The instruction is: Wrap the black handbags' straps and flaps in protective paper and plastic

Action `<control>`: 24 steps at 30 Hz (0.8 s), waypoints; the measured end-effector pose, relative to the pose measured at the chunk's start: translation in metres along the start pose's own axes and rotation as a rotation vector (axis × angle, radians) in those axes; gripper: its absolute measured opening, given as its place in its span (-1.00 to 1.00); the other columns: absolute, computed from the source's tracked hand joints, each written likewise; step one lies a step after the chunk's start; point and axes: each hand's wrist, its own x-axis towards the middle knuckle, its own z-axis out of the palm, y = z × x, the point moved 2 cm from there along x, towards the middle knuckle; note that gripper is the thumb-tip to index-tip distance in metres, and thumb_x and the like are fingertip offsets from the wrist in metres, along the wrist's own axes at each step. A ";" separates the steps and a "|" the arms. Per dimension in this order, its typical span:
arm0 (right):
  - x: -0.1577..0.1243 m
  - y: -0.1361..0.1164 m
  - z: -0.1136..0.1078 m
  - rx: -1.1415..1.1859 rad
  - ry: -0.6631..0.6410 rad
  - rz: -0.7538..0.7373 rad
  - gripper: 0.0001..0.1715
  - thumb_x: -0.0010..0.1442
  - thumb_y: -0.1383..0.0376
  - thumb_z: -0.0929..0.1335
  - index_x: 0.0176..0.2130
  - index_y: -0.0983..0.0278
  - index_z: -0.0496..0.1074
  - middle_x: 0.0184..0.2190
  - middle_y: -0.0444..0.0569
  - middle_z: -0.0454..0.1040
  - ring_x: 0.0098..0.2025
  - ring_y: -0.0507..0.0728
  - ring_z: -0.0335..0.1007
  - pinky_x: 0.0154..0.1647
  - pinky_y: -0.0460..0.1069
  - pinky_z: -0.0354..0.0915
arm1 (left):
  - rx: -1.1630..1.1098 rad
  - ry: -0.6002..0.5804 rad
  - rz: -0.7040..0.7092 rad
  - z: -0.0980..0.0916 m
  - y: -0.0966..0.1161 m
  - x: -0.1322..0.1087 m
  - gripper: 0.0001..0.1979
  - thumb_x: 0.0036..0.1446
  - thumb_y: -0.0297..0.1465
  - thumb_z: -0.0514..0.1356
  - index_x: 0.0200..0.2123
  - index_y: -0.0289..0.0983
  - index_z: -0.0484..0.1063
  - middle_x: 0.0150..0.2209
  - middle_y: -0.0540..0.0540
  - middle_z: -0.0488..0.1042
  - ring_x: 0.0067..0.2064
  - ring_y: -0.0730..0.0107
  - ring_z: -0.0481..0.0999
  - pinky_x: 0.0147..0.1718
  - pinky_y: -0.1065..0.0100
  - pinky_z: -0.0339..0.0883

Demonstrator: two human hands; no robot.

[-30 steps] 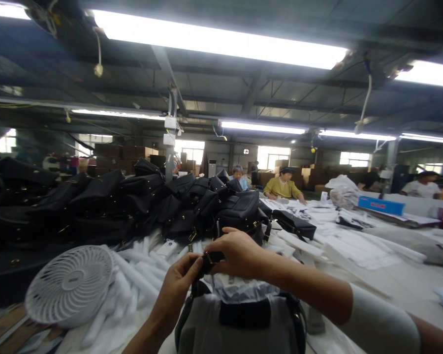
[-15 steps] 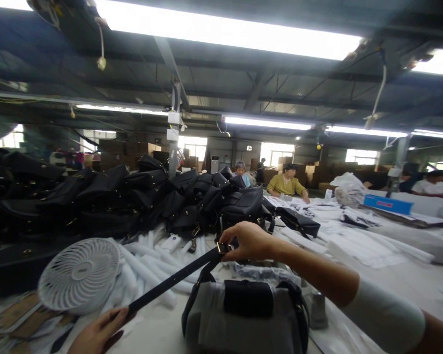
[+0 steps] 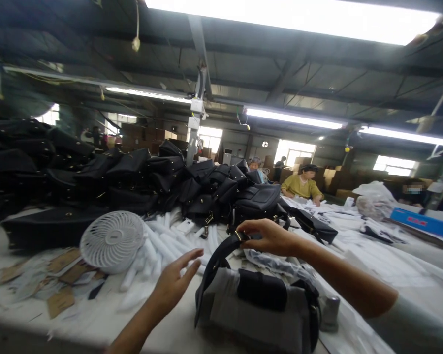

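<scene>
A black handbag (image 3: 262,290), its front partly covered by pale wrapping, stands on the table before me. My right hand (image 3: 264,236) pinches the bag's black strap (image 3: 221,250) at its gold buckle (image 3: 238,236), above the bag's left end. From there the strap's loose end hangs down along the left side of the bag. My left hand (image 3: 177,280) is just left of the strap, apart from it, with fingers and thumb spread and nothing in them.
Many black bags (image 3: 133,172) are heaped along the back left. A white round fan (image 3: 112,241) stands beside white padding rolls (image 3: 162,246). Brown cards (image 3: 61,301) litter the left. A co-worker in yellow (image 3: 301,186) sits across the table. A blue box (image 3: 423,222) is at right.
My left hand has let go of the strap's end and moved right, towards the bag. The strap, stretched out left before, now hangs down. My view has turned left.
</scene>
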 end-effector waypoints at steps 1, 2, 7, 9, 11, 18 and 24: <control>0.000 0.000 0.000 0.003 0.001 0.001 -0.61 0.13 0.18 0.44 -0.05 0.27 0.52 -0.16 -0.03 0.57 -0.11 0.16 0.48 -0.02 0.01 0.33 | -0.030 -0.059 0.027 0.009 0.010 0.007 -0.56 0.21 -0.12 0.13 0.08 -0.17 0.47 0.12 -0.14 0.49 0.21 0.11 0.38 0.21 0.16 0.17; 0.001 0.000 0.000 0.009 -0.001 0.002 -0.61 0.13 0.18 0.44 -0.05 0.27 0.52 -0.16 -0.03 0.57 -0.11 0.17 0.48 -0.01 0.01 0.33 | -0.062 -0.116 0.048 0.018 0.019 0.013 -0.57 0.22 -0.13 0.13 0.09 -0.17 0.46 0.11 -0.12 0.50 0.19 0.13 0.40 0.19 0.19 0.21; -0.003 0.006 -0.003 0.106 -0.011 0.043 -0.61 0.15 0.20 0.41 -0.03 0.28 0.51 -0.17 -0.02 0.58 -0.11 0.18 0.49 -0.04 0.01 0.36 | -0.134 -0.265 0.069 0.042 0.049 0.021 -0.68 0.19 -0.22 0.20 -0.05 -0.20 0.54 -0.09 -0.09 0.60 -0.05 0.14 0.56 -0.09 0.27 0.43; -0.005 0.010 -0.001 0.150 -0.025 0.090 -0.62 0.16 0.21 0.40 -0.03 0.30 0.51 -0.18 -0.02 0.58 -0.14 0.16 0.49 -0.08 -0.01 0.36 | -0.113 -0.232 0.080 0.046 0.056 0.019 -0.69 0.17 -0.25 0.22 -0.04 -0.19 0.53 -0.09 -0.08 0.60 -0.07 0.17 0.57 -0.12 0.29 0.43; -0.005 0.014 0.004 0.189 -0.025 0.121 -0.62 0.16 0.21 0.41 -0.05 0.33 0.51 -0.22 -0.01 0.58 -0.17 0.16 0.48 -0.12 -0.02 0.36 | -0.055 -0.145 0.124 0.046 0.062 0.018 -0.65 0.18 -0.28 0.21 0.05 -0.14 0.47 -0.02 -0.05 0.57 -0.03 0.19 0.55 -0.09 0.30 0.41; -0.003 0.005 0.015 0.228 0.035 0.079 -0.61 0.16 0.20 0.42 -0.04 0.32 0.52 -0.25 -0.04 0.57 -0.19 0.14 0.47 -0.15 -0.04 0.34 | 0.079 0.000 0.189 0.041 0.085 0.032 -0.72 0.11 -0.24 0.28 -0.09 -0.14 0.50 -0.20 0.00 0.60 -0.16 0.24 0.56 -0.14 0.34 0.36; -0.012 -0.008 0.014 0.117 0.117 0.034 -0.63 0.17 0.15 0.44 -0.09 0.33 0.56 -0.34 -0.06 0.57 -0.31 0.10 0.44 -0.29 -0.09 0.31 | -0.045 -0.039 0.129 0.053 0.087 0.032 -0.80 0.06 -0.26 0.31 -0.25 -0.21 0.53 -0.36 0.03 0.54 -0.29 0.33 0.50 -0.28 0.40 0.32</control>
